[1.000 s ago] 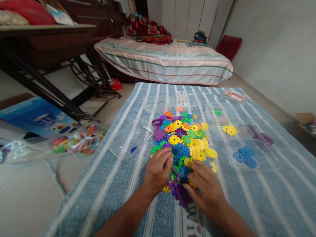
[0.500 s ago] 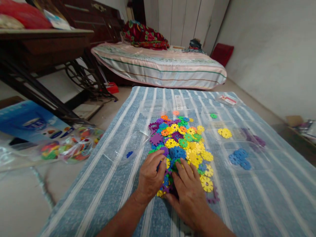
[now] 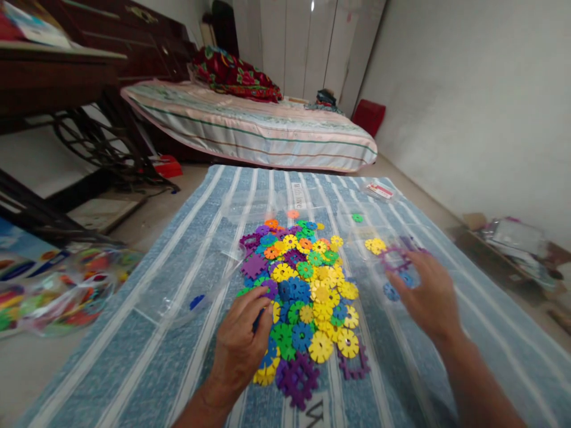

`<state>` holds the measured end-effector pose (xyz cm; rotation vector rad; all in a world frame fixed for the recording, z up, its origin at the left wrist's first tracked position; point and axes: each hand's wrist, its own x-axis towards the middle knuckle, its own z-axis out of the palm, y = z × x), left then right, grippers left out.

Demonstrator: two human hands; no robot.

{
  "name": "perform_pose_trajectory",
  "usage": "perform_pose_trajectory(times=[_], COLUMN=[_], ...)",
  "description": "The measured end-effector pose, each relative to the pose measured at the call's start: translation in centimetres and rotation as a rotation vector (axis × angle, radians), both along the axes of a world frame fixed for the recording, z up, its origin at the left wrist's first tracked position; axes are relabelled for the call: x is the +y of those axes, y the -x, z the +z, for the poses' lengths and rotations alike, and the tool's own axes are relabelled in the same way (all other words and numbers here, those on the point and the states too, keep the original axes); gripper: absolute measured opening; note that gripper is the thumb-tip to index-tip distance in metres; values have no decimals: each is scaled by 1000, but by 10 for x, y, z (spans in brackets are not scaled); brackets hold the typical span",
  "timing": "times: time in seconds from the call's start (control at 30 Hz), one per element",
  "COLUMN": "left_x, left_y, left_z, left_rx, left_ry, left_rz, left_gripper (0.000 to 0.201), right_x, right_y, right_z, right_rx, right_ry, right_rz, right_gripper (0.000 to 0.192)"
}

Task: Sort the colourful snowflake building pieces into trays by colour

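A pile of colourful plastic snowflake discs (image 3: 307,285) lies on a blue striped mat (image 3: 178,356). My left hand (image 3: 243,345) rests on the pile's near left edge with its fingers curled down onto blue and yellow discs; whether it grips one is hidden. My right hand (image 3: 428,297) is raised to the right of the pile, blurred, above clear plastic trays. Its fingertips pinch a purple open-frame piece (image 3: 395,260). Below it one tray holds blue discs (image 3: 391,291), and others farther back hold yellow discs (image 3: 375,244) and a green disc (image 3: 357,218).
A clear tray with one blue disc (image 3: 196,302) lies left of the pile. A plastic bag of more discs (image 3: 66,291) sits on the floor at the left. A mattress (image 3: 250,125) lies beyond the mat, dark furniture (image 3: 66,77) at the back left, boxes (image 3: 513,244) along the right wall.
My right hand has left the pile and swung right over the trays with a purple piece. The view has turned right. My left hand stays on the pile.
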<state>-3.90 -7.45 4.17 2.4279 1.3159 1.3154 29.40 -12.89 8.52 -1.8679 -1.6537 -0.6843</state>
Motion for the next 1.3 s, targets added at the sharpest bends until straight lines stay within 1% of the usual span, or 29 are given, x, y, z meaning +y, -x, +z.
perform_pose_trajectory(times=[0.07,0.1,0.13,0.17,0.23,0.3,0.4,0.5,0.6,0.67,0.73,0.83,0.93,1.13,1.3], left_x=[0,0,0,0,1,1,1,0,0,0,1,1,2,1,1], left_y=[0,-1,-1,0,0,1,1,1,1,1,2,2,2,2,3], left_z=[0,0,0,0,-1,-2,-2,-4,-9,-12,-15,-18,-20,-21,-20], left_rx=[1,2,4,5,10,20,47,68,80,80,74,73,91,139,159], left_ry=[-2,-1,2,6,7,4,17,35,46,51,54,67,78,88,96], left_rz=[12,20,27,33,41,48,62,83,109,124,139,160,178,210,184], left_gripper=[11,12,12,12,12,12,11,10,13,15,18,20,22,24,24], right_x=[10,14,17,20,21,19,10,-2,-13,-16,-17,-14,-9,-3,-3], right_y=[-46,-65,-81,-93,-105,-102,-75,-29,24,56,83,112,128,139,143], right_z=[6,7,7,6,2,-4,-9,-12,-16,-21,-27,-31,-32,-37,-45], right_rx=[-85,-120,-134,-147,-162,-172,-126,-10,103,167,218,258,258,198,171], right_ry=[-6,22,30,51,61,33,-55,-110,-67,-18,28,84,143,226,209], right_rz=[-200,-281,-358,-405,-434,-357,-135,58,264,395,486,548,567,519,510], right_gripper=[54,57,59,60,61,57,42,24,12,12,13,15,14,14,12])
